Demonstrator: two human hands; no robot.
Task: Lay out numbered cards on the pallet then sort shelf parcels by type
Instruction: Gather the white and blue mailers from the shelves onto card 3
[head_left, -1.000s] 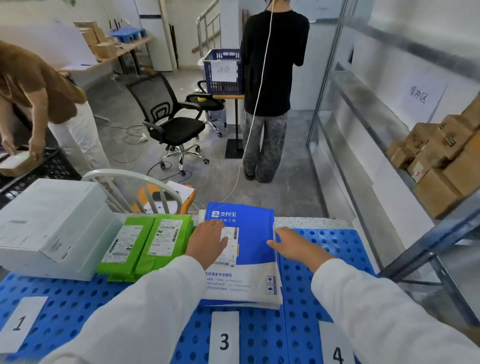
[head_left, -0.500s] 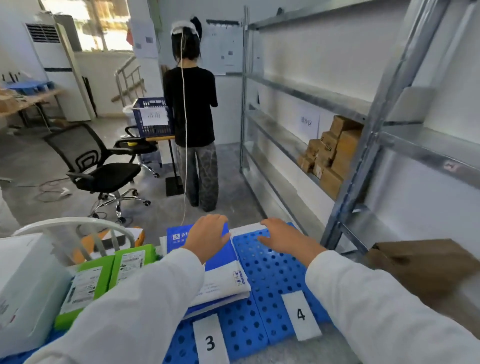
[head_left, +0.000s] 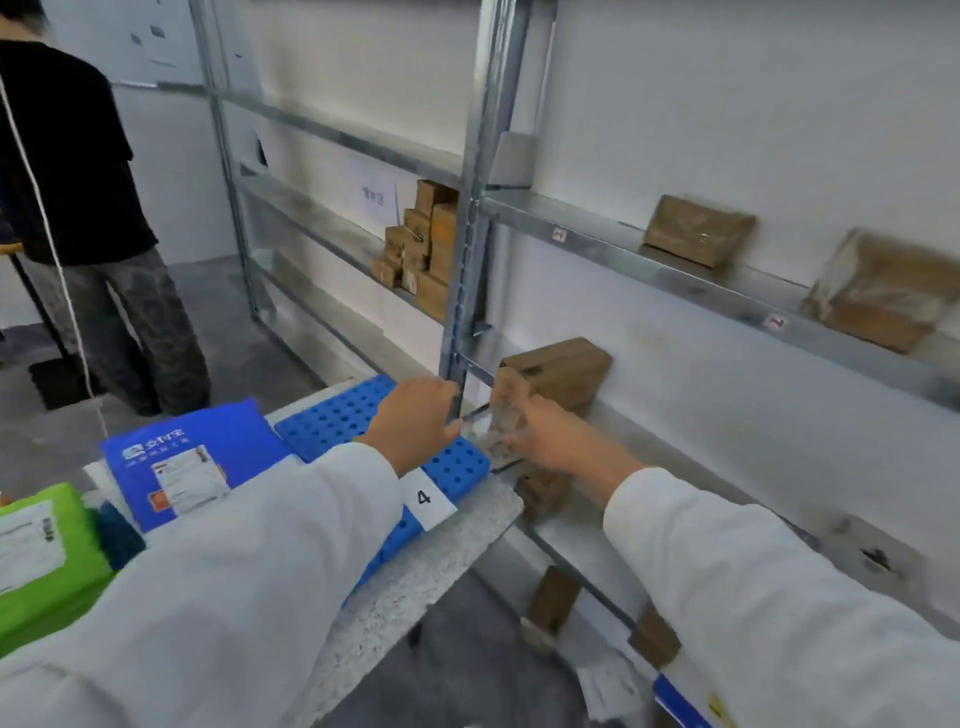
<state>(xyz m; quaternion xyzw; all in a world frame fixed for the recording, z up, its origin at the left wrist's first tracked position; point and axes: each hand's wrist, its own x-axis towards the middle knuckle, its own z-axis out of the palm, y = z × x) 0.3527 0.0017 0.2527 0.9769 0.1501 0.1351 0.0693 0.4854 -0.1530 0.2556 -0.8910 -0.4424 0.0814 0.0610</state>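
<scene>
The blue perforated pallet (head_left: 332, 426) lies on a speckled table, with the card numbered 4 (head_left: 427, 498) at its near corner. A blue mailer parcel (head_left: 192, 457) rests on the pallet to the left, and a green parcel (head_left: 41, 561) lies further left. On the lower metal shelf stands a brown box (head_left: 566, 364) with a tape-wrapped parcel (head_left: 508, 400) in front of it. My right hand (head_left: 561, 441) stretches its fingers to that parcel's lower edge. My left hand (head_left: 415, 421) hovers over the pallet's far corner beside the shelf post, fingers relaxed, holding nothing.
A steel shelf post (head_left: 467, 208) rises just beyond my left hand. Stacked brown boxes (head_left: 421, 244) sit on the middle shelf, with two more boxes (head_left: 698, 228) to the right. Small boxes (head_left: 553, 597) lie on the bottom level. A person in black (head_left: 62, 156) stands at the left.
My view swung right toward the shelves. Both hands left the blue mailer and pallet and moved to the lower shelf, the right one reaching the taped parcel.
</scene>
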